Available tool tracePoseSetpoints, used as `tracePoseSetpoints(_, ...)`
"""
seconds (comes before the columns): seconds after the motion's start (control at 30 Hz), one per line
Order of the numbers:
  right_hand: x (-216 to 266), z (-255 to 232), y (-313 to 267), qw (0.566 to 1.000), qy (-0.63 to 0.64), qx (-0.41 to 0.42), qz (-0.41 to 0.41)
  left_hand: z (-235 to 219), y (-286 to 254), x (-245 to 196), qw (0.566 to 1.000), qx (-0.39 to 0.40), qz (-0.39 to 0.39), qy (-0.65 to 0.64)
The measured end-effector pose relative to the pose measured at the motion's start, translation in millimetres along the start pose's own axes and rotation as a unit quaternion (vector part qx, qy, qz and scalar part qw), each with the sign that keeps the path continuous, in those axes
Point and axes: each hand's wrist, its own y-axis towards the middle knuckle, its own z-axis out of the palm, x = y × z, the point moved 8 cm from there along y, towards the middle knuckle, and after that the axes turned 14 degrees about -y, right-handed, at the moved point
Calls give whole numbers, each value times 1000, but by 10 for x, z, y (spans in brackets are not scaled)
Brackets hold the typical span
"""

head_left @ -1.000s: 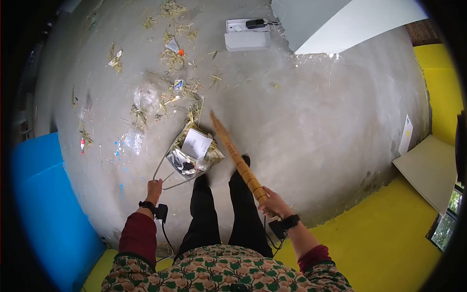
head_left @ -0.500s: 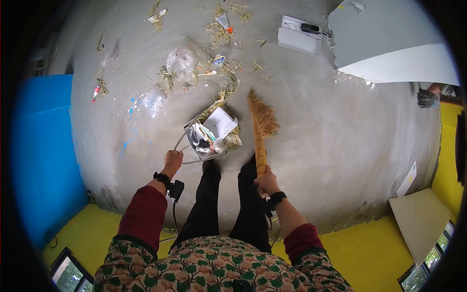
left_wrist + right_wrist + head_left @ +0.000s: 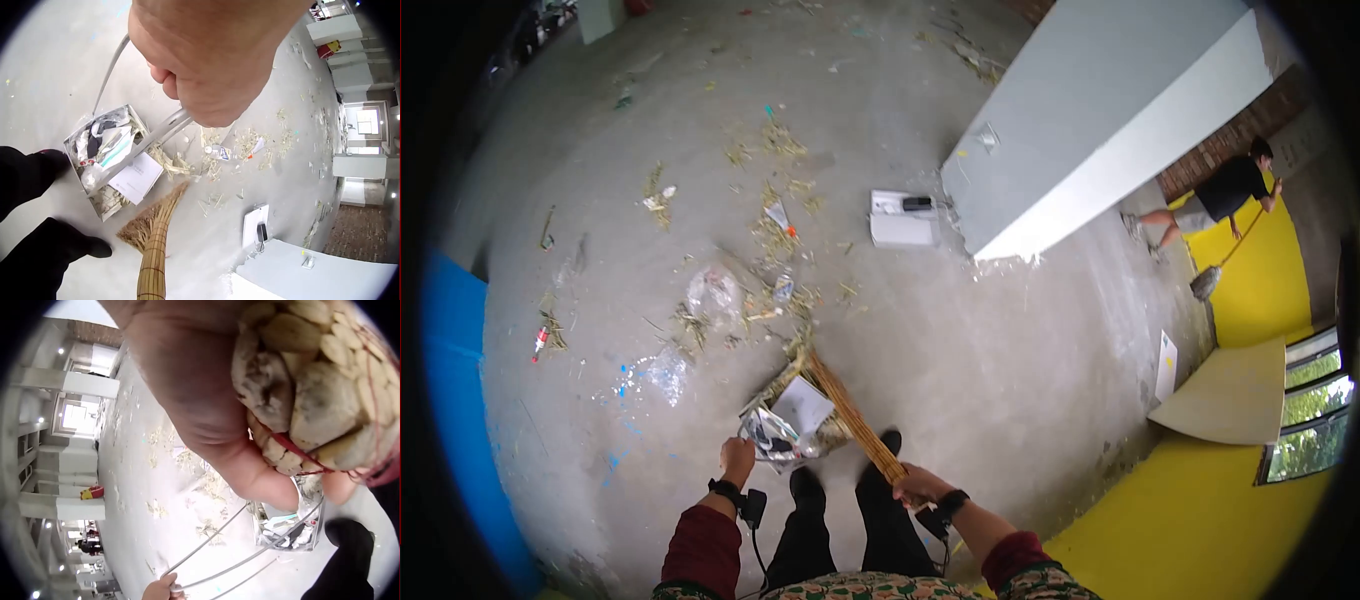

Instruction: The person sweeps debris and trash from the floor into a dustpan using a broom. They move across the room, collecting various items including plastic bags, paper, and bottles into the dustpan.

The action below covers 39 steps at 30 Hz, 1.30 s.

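My left hand [image 3: 738, 460] grips the grey metal handle [image 3: 164, 128] of a dustpan, its fingers curled round the bar. The dustpan [image 3: 320, 528] sits on the floor by my feet, filled with a white carton [image 3: 803, 405], crumpled plastic, papers and straw. In my right hand [image 3: 920, 485] is a straw broom [image 3: 860, 425], held round its bound stalks near the top end. The broom's bristles [image 3: 144, 226] are down beside the dustpan, their tip close to the straw at its open edge.
Straw, a clear plastic bag [image 3: 715, 292], a red-labelled bottle [image 3: 541, 343] and scraps litter the floor ahead. An open white box [image 3: 903, 222] with a black adapter lies by a pillar [image 3: 1070, 130]. Right of it, a person [image 3: 1235, 185] holds a mop. A blue block [image 3: 460, 400] stands left.
The broom's bristles have swung from the dustpan's right side in to its open edge. My head view has tilted up, bringing the pillar and the person into fuller view.
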Motion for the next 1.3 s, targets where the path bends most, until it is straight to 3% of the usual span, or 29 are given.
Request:
tracePoseSetpoints(0.03,-110,-14,55,999,2,-27,-22,-33,81,154,999,-4,44,27)
tracePoseSetpoints(0.17,-64,44,41,995,89,-37,13,-294,64,400,999,-9,31,9)
tracePoseSetpoints(0.27,-116,185,371,989,121,-21,87,157,238,879,993,22,89,70)
tracePoseSetpoints(0.33,-128,484,639,995,7,-39,97,304,137,816,994,51,84,56)
tracePoseSetpoints(0.4,118,977,636,997,-56,20,50,316,148,706,996,39,65,51)
tracePoseSetpoints(0.43,146,1133,657,997,-54,18,52,194,114,619,996,42,66,50)
tracePoseSetpoints(0.5,136,1338,615,997,15,41,65,-126,8,524,998,20,-39,-43)
tracePoseSetpoints(0.6,237,1105,325,998,18,38,40,249,325,883,998,32,45,13)
tracePoseSetpoints(0.67,266,864,47,999,30,-15,35,310,382,933,996,39,81,0)
tracePoseSetpoints(0.73,230,642,-154,994,-41,-95,15,-123,54,479,997,38,9,-62)
tracePoseSetpoints(0.83,287,291,-525,970,-139,-201,22,-20,242,689,971,55,29,-229)
tracePoseSetpoints(0.9,203,101,-627,976,-83,-201,24,18,281,725,937,93,-1,-338)
tracePoseSetpoints(1.0,-196,-200,-624,980,4,-198,25,2,253,552,947,88,-29,-306)
tracePoseSetpoints(1.07,-481,-451,-661,968,81,-235,23,45,251,367,951,87,-17,-295)
tracePoseSetpoints(1.2,-825,-893,-704,955,188,-229,-16,187,327,-40,958,82,-10,-273)
tracePoseSetpoints(1.3,-1188,-1246,-865,921,275,-275,18,324,268,-602,963,97,21,-251)
